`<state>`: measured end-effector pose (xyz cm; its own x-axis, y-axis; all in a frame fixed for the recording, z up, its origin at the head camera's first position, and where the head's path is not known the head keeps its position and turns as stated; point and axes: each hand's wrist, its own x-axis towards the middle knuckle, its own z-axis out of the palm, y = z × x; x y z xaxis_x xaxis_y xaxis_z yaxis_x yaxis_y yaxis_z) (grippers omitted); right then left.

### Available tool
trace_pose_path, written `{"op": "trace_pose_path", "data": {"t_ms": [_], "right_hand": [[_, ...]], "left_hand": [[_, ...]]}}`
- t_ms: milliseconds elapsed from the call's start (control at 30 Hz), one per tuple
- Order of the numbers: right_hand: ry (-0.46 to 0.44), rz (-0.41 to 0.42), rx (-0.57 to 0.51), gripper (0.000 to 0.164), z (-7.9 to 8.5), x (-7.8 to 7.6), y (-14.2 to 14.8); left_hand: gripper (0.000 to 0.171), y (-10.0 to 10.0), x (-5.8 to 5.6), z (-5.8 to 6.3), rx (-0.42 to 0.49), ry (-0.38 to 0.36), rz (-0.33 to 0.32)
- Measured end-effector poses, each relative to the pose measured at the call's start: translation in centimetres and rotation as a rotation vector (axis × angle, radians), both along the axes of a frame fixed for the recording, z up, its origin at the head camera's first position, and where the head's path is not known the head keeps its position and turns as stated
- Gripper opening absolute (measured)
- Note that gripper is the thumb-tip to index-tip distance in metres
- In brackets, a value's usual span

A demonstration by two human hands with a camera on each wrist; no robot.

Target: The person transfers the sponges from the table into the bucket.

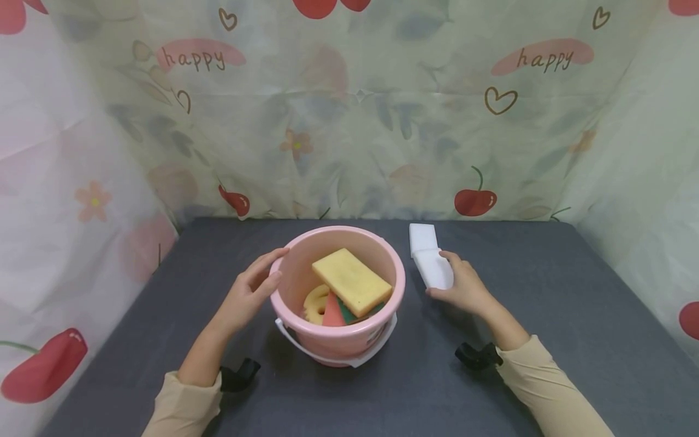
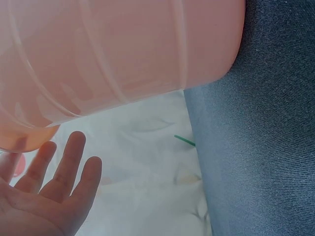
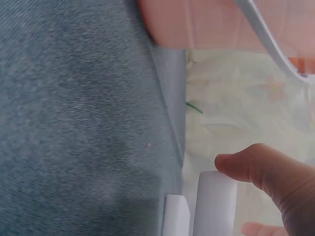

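You had the right grip (image 1: pixel 461 288) clamped across the white block (image 1: pixel 435 270), right of the bucket (image 1: pixel 334 332) | left grip (image 1: pixel 251 291) apart, touching the bucket | block likely light, soft: ends suited holding, gently

Soft, diffuse light fills this space, the curtain (image 1: pixel 38 243) brightest at frame left; faint shadow blurs beside the bucket's base (image 1: pixel 334 346); wrist views look hazy.

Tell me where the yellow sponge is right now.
In the head view, the yellow sponge lies tilted inside the pink bucket, toward its right side, with the yellow ring at its lower left.
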<state>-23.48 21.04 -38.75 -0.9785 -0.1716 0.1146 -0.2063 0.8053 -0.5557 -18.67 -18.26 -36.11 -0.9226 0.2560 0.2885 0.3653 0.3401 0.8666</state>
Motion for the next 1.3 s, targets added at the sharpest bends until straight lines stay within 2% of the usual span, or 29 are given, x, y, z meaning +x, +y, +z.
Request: {"op": "trace_pose_path", "data": {"t_ms": [533,833,1300], "right_hand": [[0.104,0.013,-0.045,0.075,2.3,0.8,-0.1],[0.083,-0.011,-0.052,0.075,3.9,1.3,-0.3],[0.103,0.003,-0.097,0.077,6.3,2.3,-0.8]], "left_hand": [[0.044,0.0,0.0,0.0,-0.004,-0.005,0.001],[0.045,0.0,0.0,0.1,-0.007,-0.013,0.001],[0.045,0.0,0.0,0.1,-0.005,-0.018,0.000]]}}
